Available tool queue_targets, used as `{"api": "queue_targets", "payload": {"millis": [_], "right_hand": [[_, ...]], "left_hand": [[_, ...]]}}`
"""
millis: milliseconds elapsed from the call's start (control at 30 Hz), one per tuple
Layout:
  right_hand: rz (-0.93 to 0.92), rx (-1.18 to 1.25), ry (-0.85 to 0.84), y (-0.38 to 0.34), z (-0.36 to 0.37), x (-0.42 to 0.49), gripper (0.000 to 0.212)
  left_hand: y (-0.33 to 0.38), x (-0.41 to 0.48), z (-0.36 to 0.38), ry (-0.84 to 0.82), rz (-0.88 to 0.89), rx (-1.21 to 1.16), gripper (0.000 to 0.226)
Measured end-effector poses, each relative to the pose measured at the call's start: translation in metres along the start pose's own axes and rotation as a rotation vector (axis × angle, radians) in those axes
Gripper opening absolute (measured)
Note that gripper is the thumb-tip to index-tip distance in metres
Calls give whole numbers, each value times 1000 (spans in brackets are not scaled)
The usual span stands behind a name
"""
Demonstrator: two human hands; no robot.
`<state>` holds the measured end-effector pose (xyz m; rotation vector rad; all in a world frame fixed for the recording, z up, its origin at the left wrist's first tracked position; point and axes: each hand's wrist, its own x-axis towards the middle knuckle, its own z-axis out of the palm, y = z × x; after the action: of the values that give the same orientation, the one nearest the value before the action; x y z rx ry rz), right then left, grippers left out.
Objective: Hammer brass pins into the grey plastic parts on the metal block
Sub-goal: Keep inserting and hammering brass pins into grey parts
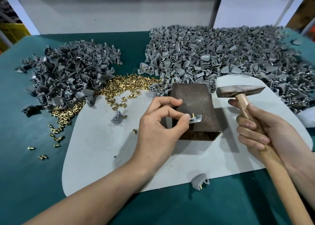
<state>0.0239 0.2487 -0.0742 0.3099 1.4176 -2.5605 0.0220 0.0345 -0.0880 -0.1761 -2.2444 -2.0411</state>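
A rusty brown metal block [196, 103] stands on a light grey mat [105, 149] in the middle. On its near top edge lies a grey plastic part [196, 119] with a brass pin [193, 115] standing upright in it. My left hand [158, 126] pinches that part at its left end with thumb and fingers. My right hand [262, 129] grips the wooden handle of a hammer [240, 90], whose steel head hovers to the right of the block, above the mat.
A heap of loose brass pins [122, 86] lies behind the mat. Dark grey parts [68, 71] pile up on the left, lighter grey parts [221, 54] on the right. Single parts lie on the mat [117, 117] and at its front edge [199, 182]. The table is green.
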Motion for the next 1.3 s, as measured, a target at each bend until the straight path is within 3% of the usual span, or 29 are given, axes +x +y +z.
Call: {"api": "queue_targets", "payload": {"millis": [700,833,900,967,1100,1300], "right_hand": [[10,-43,6,-1,5,-6,23],[-89,-287,-10,-6,16,-20,15],[-151,-470,-44,-8,25,-31,28],[-242,-698,-80,-5,38,-42,28],[-412,-1149,-76,4,52,-53,42],[-450,-1221,-35,3,59,-52,44]], "left_hand": [[-1,1,0,11,60,37,6],[-3,2,3,99,214,91,5],[-5,3,4,152,317,157,11],[-5,4,4,182,385,226,13],[-4,6,2,217,431,314,14],[-2,4,1,205,415,330,17]]}}
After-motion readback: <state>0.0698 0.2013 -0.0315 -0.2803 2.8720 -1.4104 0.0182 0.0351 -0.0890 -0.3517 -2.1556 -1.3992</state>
